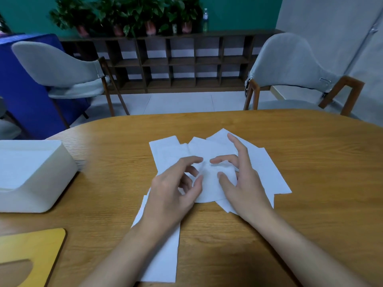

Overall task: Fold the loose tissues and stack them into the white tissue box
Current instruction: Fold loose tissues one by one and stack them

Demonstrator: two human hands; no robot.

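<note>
One white tissue box (41, 175), one yellow lid (35, 249) and one table (310, 166) are counted, and two hands are seen: left hand (172, 193), right hand (242, 183). The loose tissues (265, 170) are overlapped in one heap, so no exact number can be given. Behind, two grey chairs (62, 67), four plant pots (150, 27) and one bottle (205, 19) are tallied.

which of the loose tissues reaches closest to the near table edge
The long tissue running out from beneath the left forearm toward the camera; the other tissues lie farther away in an overlapping pile.
</note>
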